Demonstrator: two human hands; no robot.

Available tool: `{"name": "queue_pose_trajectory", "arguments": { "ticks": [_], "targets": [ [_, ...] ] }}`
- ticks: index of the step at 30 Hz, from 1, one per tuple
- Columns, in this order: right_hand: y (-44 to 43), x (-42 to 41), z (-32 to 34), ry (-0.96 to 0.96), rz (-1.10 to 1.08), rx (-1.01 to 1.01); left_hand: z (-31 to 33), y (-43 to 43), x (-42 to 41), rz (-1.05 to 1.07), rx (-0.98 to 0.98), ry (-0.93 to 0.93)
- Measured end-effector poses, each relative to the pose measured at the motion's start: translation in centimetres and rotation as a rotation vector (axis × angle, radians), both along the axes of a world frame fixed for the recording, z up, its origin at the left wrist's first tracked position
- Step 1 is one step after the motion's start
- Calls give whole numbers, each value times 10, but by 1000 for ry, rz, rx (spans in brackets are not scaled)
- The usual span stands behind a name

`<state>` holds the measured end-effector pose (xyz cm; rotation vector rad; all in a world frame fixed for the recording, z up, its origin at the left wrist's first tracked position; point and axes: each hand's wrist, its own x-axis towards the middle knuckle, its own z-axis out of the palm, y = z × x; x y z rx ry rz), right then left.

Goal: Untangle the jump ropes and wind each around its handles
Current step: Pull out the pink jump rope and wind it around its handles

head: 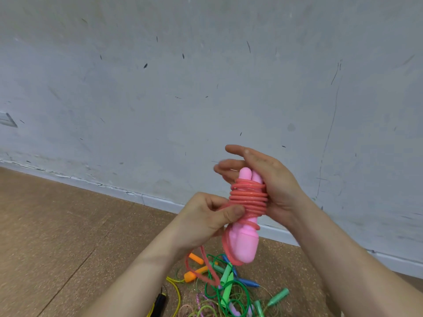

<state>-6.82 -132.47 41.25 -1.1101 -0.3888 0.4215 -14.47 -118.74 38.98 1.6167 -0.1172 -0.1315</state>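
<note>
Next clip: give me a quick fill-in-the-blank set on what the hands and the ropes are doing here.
1. The pink rope is wound around two pink ____.
2. Of the left hand and the right hand, the one pinching the rope is the ____ one.
3. The tangled ropes lie on the wooden ____ below.

Missing words: handles; left; floor.
</note>
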Motion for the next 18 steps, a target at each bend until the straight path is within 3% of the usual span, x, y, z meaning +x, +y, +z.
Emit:
{"name": "queue_pose_trajectory", "arguments": {
  "ticks": [2, 4, 6, 10, 13, 18],
  "targets": [
    [-6, 5, 1, -138, -133, -291, -5, 6, 3, 230, 346, -157],
    [-2, 3, -5, -190, -201, -493, -5, 4, 1, 400, 871, -312],
    [12, -5, -17, -251, -317, -582, -2, -11, -6, 428, 1102, -312],
    [18, 2, -28, -40, -428, -392, -5, -15, -6, 283, 900, -316],
    [13, 8, -28, -73, -339, -363, -7, 2, -2, 115, 680, -313],
    [14, 2, -23, -84, -221, -285, -2, 12, 0, 152, 652, -307]
  ]
}}
